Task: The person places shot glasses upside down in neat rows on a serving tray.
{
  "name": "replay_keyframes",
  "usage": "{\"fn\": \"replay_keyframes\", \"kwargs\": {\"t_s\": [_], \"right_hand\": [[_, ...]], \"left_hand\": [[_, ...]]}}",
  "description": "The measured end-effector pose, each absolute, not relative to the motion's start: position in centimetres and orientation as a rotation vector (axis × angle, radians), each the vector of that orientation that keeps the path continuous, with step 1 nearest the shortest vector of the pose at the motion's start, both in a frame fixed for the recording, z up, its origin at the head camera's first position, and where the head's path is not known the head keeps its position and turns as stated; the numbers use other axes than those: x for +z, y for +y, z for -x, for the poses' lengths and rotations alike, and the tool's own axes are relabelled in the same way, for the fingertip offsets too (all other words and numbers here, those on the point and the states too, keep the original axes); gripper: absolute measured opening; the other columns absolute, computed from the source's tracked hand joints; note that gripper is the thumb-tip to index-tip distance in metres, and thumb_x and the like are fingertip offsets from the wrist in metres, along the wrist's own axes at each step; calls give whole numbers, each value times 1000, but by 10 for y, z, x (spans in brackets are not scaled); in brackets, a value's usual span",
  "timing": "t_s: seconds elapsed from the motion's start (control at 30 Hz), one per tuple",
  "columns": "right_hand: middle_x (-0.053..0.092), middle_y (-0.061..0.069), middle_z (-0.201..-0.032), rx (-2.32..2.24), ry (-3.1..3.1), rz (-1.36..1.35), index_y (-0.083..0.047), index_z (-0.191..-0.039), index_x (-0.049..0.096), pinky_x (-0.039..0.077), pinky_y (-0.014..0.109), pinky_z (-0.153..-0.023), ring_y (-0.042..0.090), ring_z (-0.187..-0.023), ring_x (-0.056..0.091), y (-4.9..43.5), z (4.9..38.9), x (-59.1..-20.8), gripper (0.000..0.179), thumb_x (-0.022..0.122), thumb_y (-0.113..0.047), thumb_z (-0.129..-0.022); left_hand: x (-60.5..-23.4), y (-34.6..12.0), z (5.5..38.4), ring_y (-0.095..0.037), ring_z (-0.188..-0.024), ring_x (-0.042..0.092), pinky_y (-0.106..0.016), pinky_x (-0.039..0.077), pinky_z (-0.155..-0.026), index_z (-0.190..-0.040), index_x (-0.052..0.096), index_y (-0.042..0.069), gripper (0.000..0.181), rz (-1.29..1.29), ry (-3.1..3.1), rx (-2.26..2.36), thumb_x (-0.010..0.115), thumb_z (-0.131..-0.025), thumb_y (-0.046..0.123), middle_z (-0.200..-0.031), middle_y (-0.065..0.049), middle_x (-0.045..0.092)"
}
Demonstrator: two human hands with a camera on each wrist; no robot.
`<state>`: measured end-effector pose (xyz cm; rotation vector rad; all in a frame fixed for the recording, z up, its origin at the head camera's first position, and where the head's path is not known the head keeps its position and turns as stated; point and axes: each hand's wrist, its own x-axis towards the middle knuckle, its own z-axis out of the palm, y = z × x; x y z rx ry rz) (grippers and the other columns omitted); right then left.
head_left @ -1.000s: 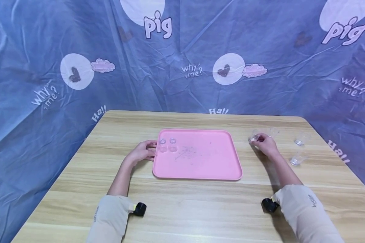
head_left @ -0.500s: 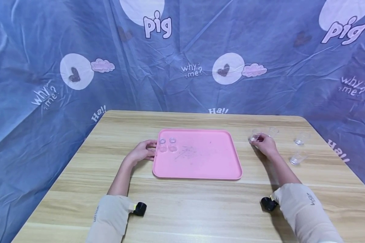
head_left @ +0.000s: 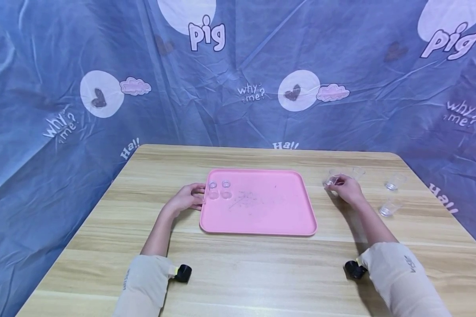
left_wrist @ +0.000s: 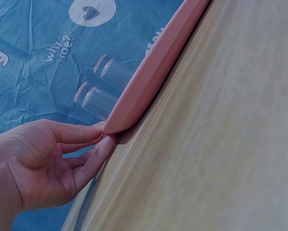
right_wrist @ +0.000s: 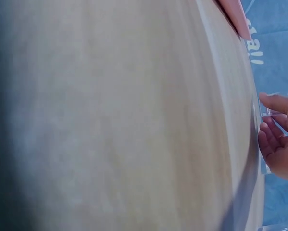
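My left hand (head_left: 185, 197) is at the left rim of the pink tray (head_left: 262, 220), and in the left wrist view its thumb and fingers pinch the tray's corner. Clear glasses (head_left: 225, 189) stand close together at the tray's left end; their number is hard to tell through the glass. Right of the tray, my right hand (head_left: 347, 190) holds a small clear glass (head_left: 330, 179) low on its side between thumb and fingers, at the tabletop. Its fingers partly hide that glass. Just behind the hand stands another clear glass (head_left: 357, 172).
Two more clear glasses, a far one (head_left: 394, 182) and a nearer one (head_left: 389, 207), stand toward the right side of the wooden table (head_left: 254, 273). A blue printed cloth (head_left: 230, 114) hangs behind the table. The tray's middle carries grey scuff marks.
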<state>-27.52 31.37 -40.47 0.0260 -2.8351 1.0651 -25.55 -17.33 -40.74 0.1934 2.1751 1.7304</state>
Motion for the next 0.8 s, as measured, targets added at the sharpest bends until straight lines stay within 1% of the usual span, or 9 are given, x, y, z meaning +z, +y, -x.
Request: {"fn": "replay_keyframes", "kwargs": {"t_s": [0.23,0.47,0.6,0.7,0.8], "right_hand": [[59,17,-82,1053,-2800,-99,10,-99,57,44,30,-63,23,-71,51,308,274,-398,28,66,-9,-81],[61,19,-86,1049,-2802,-127,9,-105,57,46,29,-65,25,-75,54,298,271,-387,32,65,-11,-82],[61,21,-87,1069,-2793,-154,12,-110,55,48,22,-62,23,-75,55,289,270,-381,37,66,-9,-81],[60,21,-86,1112,-2775,-180,14,-112,53,47,17,-59,18,-73,54,281,269,-378,40,67,-6,-80],[60,19,-84,1134,-2760,-205,14,-111,54,45,15,-57,14,-71,51,273,268,-375,40,67,-4,-79]], "left_hand": [[-406,-174,255,-32,-96,56,-35,57,-72,-136,28,-12,57,-199,2168,1729,48,-83,-13,-126,-31,39],[-405,-173,255,-33,-97,56,-34,57,-72,-136,29,-12,57,-191,2171,1729,48,-82,-13,-126,-30,39],[-405,-172,254,-31,-95,57,-34,57,-72,-136,29,-12,57,-188,2180,1719,48,-82,-13,-126,-30,39],[-405,-172,254,-30,-94,57,-34,57,-72,-136,29,-11,57,-183,2181,1719,48,-82,-13,-126,-30,40],[-405,-173,254,-30,-94,57,-34,57,-72,-136,30,-11,57,-179,2179,1723,48,-82,-13,-125,-30,40]]}}
